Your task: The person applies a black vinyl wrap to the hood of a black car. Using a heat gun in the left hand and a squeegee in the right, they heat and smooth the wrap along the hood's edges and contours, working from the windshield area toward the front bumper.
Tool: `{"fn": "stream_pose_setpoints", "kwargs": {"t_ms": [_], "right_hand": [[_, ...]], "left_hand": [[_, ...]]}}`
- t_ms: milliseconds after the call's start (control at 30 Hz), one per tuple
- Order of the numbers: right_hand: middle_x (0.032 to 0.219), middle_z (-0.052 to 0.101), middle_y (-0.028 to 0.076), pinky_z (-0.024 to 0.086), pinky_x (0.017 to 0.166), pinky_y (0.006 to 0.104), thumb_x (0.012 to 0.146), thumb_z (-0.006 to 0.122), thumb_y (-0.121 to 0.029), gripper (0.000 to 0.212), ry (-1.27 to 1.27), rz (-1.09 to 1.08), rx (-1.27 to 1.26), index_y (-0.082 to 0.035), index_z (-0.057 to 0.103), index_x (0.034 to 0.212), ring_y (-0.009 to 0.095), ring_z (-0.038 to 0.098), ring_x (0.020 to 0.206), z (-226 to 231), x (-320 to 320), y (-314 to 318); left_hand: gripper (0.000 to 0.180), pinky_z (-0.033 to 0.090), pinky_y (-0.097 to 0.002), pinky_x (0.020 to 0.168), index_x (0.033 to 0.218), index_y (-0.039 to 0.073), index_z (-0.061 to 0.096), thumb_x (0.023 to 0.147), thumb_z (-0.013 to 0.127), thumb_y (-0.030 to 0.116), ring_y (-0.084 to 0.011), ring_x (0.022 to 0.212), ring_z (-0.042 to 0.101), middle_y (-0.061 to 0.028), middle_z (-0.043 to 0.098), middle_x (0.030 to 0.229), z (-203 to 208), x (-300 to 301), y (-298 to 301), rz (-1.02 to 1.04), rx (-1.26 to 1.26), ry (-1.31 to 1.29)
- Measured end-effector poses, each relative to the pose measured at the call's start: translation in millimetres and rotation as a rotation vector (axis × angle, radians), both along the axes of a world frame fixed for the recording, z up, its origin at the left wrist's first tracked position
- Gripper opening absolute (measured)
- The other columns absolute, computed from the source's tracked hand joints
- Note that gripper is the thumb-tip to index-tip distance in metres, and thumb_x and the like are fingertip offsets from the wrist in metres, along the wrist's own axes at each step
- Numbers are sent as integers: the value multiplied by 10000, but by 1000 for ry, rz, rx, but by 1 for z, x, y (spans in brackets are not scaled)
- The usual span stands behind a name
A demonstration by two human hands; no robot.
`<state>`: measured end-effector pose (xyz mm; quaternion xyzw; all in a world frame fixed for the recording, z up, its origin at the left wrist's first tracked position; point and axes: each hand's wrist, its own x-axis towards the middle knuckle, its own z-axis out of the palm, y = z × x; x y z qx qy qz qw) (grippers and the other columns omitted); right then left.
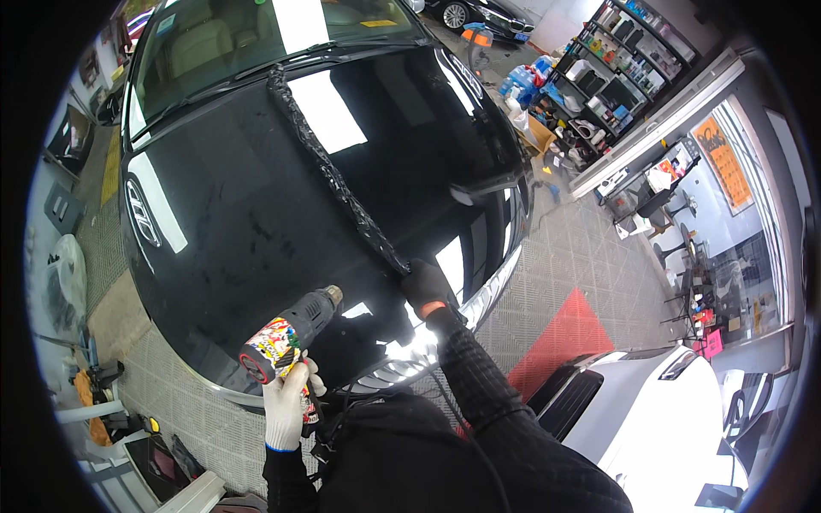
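My left hand, in a white knit glove, is wrapped round the grip of a heat gun with colourful stickers. Its metal nozzle points up and to the right, just over the black car hood. At the hood's front edge, my right hand, in a black glove with an orange band at the wrist, is closed on the near end of a crumpled strip of black film. That bunched strip runs up the hood to the base of the windshield. Left of it the surface looks dull and smudged; on the right it is glossy.
A white car stands close behind on the right, beside a red floor patch. Crowded shelves and a glass-fronted room line the right side. A cord hangs by my right arm.
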<state>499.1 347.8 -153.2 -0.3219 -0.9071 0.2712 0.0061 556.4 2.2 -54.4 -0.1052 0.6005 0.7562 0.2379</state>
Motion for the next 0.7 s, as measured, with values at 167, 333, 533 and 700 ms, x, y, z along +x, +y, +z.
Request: {"fn": "stream_pose_setpoints", "kwargs": {"t_ms": [167,333,533,700], "right_hand": [[1149,798,206,586,969,479,929,706,-319,369,20,90,-31,-96,792,1210,399,754,1119,13,1,25],[1174,789,218,563,1022,467,950,804,-381,480,154,17,-405,-17,762,1261,388,749,1140,12,1,71],[1785,329,195,248,1315,592,1087,440,-714,921,152,116,330,-33,366,1703,404,273,1657,-17,-53,152],[1816,274,165,164,1329,658,1076,430,-736,943,61,190,361,-66,321,1730,362,223,1688,-43,-69,164]], "left_hand": [[261,599,-310,691,1258,1,673,1077,559,150,-125,764,688,-53,716,992,3,-1,-4,55,-38,70],[287,613,-317,714,1286,-4,671,1075,554,152,-137,783,700,-68,715,996,5,-6,-3,58,-144,13],[315,603,-301,645,1301,-5,663,1038,577,145,-141,741,692,-81,706,999,5,13,17,114,-147,18],[389,628,-319,666,1320,-18,640,1002,659,205,-166,743,707,-119,709,1008,4,29,37,203,-105,-6]]}}
